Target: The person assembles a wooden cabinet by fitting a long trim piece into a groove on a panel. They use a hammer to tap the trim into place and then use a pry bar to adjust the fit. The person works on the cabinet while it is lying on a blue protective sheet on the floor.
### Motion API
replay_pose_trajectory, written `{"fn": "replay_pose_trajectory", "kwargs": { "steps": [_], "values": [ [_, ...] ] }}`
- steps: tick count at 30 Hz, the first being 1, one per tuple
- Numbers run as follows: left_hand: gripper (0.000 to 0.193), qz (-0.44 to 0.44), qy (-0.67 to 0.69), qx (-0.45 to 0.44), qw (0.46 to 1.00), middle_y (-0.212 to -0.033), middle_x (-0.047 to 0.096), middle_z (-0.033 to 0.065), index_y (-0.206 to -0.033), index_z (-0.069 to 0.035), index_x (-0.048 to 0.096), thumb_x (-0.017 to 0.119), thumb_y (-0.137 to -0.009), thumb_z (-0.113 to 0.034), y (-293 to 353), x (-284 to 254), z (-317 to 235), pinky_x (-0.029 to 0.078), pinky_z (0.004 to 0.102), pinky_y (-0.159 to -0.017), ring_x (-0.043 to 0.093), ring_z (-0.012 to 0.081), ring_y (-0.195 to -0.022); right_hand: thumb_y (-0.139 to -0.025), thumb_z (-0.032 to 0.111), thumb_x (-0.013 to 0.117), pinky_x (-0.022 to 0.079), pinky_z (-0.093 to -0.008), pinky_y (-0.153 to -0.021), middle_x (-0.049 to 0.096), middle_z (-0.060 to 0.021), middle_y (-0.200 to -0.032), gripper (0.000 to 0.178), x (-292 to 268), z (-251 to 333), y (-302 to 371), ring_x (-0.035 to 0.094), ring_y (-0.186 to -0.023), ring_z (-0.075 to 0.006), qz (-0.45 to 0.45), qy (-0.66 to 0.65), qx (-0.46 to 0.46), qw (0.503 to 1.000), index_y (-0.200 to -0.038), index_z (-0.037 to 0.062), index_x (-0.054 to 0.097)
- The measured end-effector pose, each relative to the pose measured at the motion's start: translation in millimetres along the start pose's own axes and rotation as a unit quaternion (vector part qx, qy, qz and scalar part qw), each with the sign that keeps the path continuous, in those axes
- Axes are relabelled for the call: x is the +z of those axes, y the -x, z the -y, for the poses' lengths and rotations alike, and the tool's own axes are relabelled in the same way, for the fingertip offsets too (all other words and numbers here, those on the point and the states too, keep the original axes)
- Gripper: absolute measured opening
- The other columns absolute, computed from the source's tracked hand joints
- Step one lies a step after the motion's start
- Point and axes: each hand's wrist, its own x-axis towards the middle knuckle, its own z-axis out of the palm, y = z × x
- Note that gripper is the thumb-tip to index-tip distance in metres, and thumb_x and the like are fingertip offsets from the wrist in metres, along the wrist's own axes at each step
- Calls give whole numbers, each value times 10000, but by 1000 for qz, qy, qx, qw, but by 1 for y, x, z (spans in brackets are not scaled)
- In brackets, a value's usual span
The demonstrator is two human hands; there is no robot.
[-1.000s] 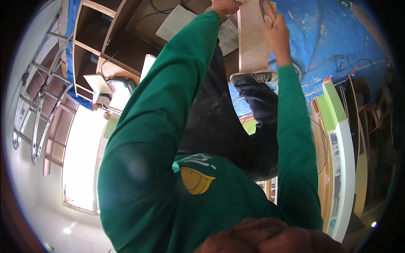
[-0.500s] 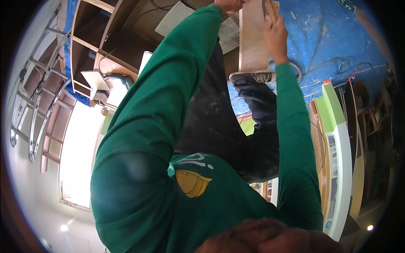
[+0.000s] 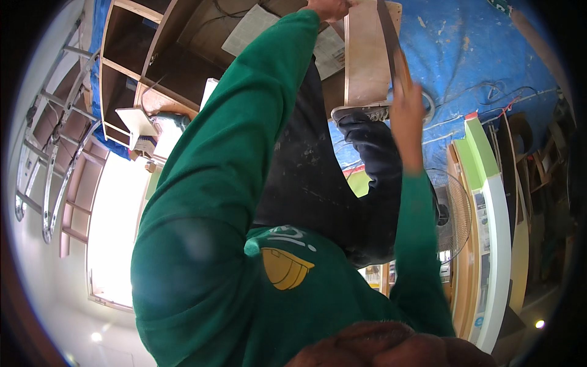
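Here's the right hand (image 3: 408, 109), wrapped round the wooden handle (image 3: 402, 73) of a saw (image 3: 388, 33), its blade crossing the pale board (image 3: 365, 64). Up top, the left hand (image 3: 330, 8) is at the board's left edge; gripping or just pressing, can't tell. A shoe (image 3: 361, 114) at the near end, blue sheet (image 3: 471, 61) right, open shelves (image 3: 122, 68) left.

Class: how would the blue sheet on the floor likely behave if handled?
The blue sheet would probably hang floppy when lifted, since creases run across it. Pushed, it may bunch up, as it already lies rumpled. Its wrinkling suggests thin, fairly light material.
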Motion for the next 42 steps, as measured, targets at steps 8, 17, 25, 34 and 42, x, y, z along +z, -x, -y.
{"fn": "replay_pose_trajectory", "kwargs": {
  "steps": [8, 17, 25, 34, 42],
  "values": [
    [456, 66, 46, -31, 996, -1334, 675, 96, -1443, -279, 590, 356, -1060, -358, -14, -13, -6, 393, 755, -1000, 681, 265, -1157, -1048, 375, 546, 486, -621, -844, 639, -389, -1081, 424, -10, 31, -45, 591, -1033, -587, 20, 31, 100, 994, -1178, -28, 527],
    [470, -3, 4, 0, 1000, -1394, 643, 101, -1472, -265, 567, 370, -1047, -304, 4, -11, -4, 455, 697, -974, 686, 303, -1139, -1052, 285, 583, 501, -586, -782, 657, -362, -1056, 397, -29, 16, 42, 596, -1032, -578, 28, -3, 122, 992, -1294, -20, 505],
    [459, 70, 23, 12, 997, -1382, 657, 76, -1456, -275, 581, 369, -1053, -334, -26, 7, 3, 544, 567, -922, 676, 320, -1152, -1034, 394, 587, 494, -603, -795, 663, -358, -1023, 445, 8, 23, -75, 614, -992, -579, 12, 5, 109, 994, -1181, -23, 533],
    [456, 1, 47, -31, 998, -1315, 682, 143, -1432, -218, 587, 345, -1057, -310, -4, -20, -12, 482, 648, -935, 675, 326, -1156, -1061, 256, 575, 502, -544, -815, 653, -347, -1057, 357, -67, 42, 78, 623, -1071, -537, 57, 31, 152, 986, -1268, -28, 510],
    [436, 10, 143, -37, 989, -1107, 761, 121, -1388, -176, 616, 397, -1034, -305, -6, -18, -21, 476, 625, -938, 720, 349, -1041, -1052, 372, 555, 481, -632, -823, 644, -384, -1040, 408, 19, 6, -83, 583, -1030, -597, -16, 34, 57, 998, -1111, -30, 517]
  ]
}}
